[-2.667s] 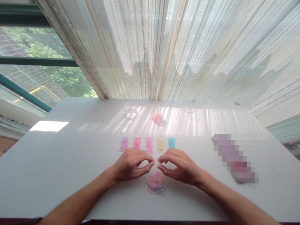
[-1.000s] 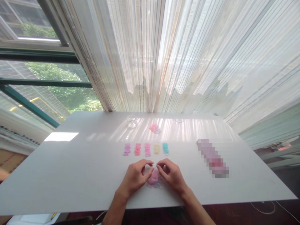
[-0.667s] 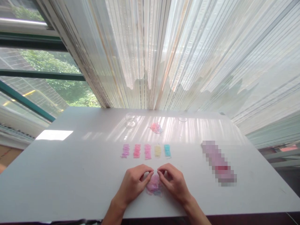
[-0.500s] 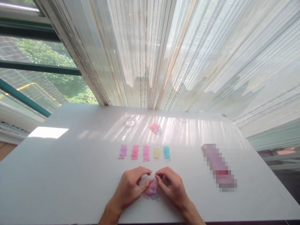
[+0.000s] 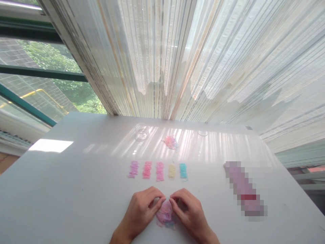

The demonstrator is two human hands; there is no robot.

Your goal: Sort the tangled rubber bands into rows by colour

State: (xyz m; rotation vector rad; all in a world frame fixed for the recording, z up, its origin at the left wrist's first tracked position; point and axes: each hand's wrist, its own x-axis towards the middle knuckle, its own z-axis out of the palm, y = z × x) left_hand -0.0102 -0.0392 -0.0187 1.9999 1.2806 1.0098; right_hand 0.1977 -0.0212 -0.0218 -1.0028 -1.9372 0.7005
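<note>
Both my hands are over a loose pile of small pastel elastic bands (image 5: 165,217), pink, purple and bluish, near the table's front. My left hand (image 5: 146,206) pinches with thumb and forefinger at the pile's upper left. My right hand (image 5: 188,206) pinches opposite it, fingertips close to the left ones. A thin, pale bluish band seems to run between the two pinches, largely hidden by the fingers. Beyond the hands, in a row, lie small sorted stacks: purple (image 5: 133,169), coral pink (image 5: 147,170), pink (image 5: 159,171), yellow (image 5: 172,171) and turquoise (image 5: 183,171).
Farther back on the white table (image 5: 76,196) lies another mixed heap of bands (image 5: 171,142). A clear round container (image 5: 141,133) stands to its left, and a clear round rim (image 5: 202,133) shows to its right. A blurred-out purple object (image 5: 245,189) lies at right. Striped curtains (image 5: 157,61) hang behind.
My left thumb and forefinger, apart before, have closed into a pinch. Both hands sit slightly lower in view, and the camera has shifted a little, moving the table's contents down.
</note>
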